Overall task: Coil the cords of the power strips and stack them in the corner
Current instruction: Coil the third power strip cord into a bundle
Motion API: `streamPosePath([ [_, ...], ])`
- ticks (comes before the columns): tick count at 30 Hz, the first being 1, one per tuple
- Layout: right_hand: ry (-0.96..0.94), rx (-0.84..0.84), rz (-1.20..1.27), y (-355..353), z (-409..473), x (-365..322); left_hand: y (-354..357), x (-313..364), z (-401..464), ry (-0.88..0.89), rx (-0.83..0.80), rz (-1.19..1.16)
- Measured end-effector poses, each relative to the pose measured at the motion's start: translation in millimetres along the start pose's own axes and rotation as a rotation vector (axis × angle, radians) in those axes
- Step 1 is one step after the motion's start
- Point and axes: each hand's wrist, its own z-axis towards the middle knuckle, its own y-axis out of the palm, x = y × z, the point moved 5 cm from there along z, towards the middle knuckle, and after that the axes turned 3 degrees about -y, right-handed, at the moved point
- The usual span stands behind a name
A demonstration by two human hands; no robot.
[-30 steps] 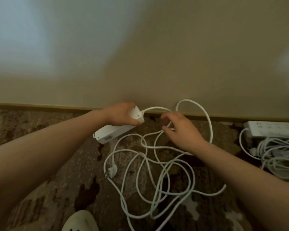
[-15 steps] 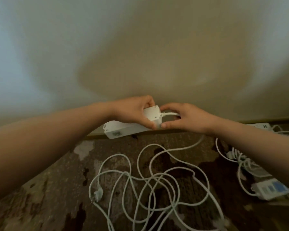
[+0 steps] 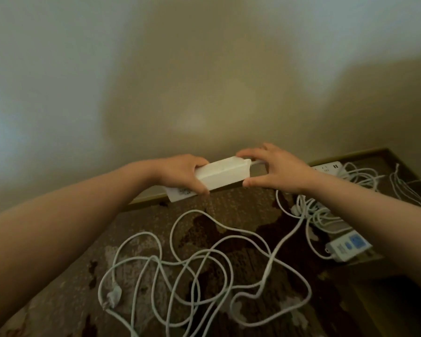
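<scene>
Left hand (image 3: 180,175) clenched round a smooth white boxy power strip (image 3: 219,175), held up off the floor. Right hand (image 3: 279,170) pinching its cord end, fingers spread. Below both hands, round white cord (image 3: 219,259) sprawled in loose loops across patterned brown carpet (image 3: 58,300). Beyond right hand, blurred strips and tangled cords (image 3: 326,215), partly hidden by the forearm.

Held power strip (image 3: 220,175) — white plastic, smooth, matt to slightly satin; a printed label is seen on its underside near the left end. Loose cord (image 3: 204,261) is sheathed in white smooth rubbery plastic, faint sheen; plug (image 3: 113,294) is moulded in the same pale plastic. Carpet (image 3: 228,210) — woven cloth, short rough pile, matt, mottled brown and beige. Wall (image 3: 204,81) is painted, smooth, matt. Baseboard (image 3: 143,199) looks like smooth wood, low sheen. Second strip (image 3: 349,246) is white plastic with blue glossy-looking sockets.
</scene>
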Motion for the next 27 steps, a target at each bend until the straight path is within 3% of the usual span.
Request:
streamPosePath([
  [4, -0.128, 0.038, -0.25, 4, -3, -16, -11, 28, 14, 0.022, -0.085, 0.019],
  [9, -0.124, 0.145, -0.378, -2, -15, -1, -25, 43, 22, 0.033, -0.008, -0.123],
  [14, 0.113, 0.333, 0.15, -14, -48, 39, -29, 36, 10, 0.054, 0.259, -0.687],
  [17, 0.255, 0.445, 0.623, -21, -63, 53, -9, 50, 16, 0.032, 0.256, -0.717],
  [20, 0.237, 0.447, 0.927, -24, -64, 44, -6, 91, 35, 0.08, 0.267, -0.731],
  [24, 0.248, 0.381, 1.0, -24, -67, 31, -15, 139, 55, 0.16, 0.345, -0.939],
  [27, 0.269, 0.411, 0.887, -34, -78, 30, -11, 145, 61, 0.136, 0.36, -0.957],
])
